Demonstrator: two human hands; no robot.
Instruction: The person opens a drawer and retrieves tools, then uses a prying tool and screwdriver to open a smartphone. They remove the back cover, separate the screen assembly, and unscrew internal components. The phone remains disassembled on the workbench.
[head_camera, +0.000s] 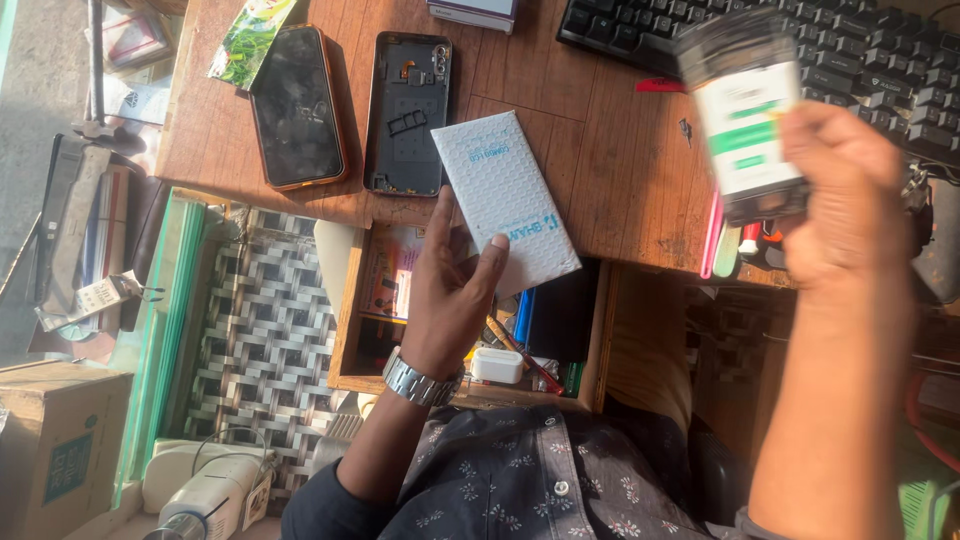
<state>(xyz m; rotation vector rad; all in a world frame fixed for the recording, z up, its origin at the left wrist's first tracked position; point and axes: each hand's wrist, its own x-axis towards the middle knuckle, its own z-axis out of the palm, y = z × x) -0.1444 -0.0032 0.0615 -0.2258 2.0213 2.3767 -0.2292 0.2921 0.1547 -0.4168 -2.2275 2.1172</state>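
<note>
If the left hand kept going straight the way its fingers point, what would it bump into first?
The left hand already holds a white padded packet, so that comes first. Beyond it, up and slightly left, probably the opened phone back shell on the wooden desk, though height is hard to judge.

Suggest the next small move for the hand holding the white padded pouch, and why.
Probably lower the white padded pouch onto the bare wooden desk beside the opened phone back: the left hand holds it above the desk edge, while the right hand holds a box.
</note>
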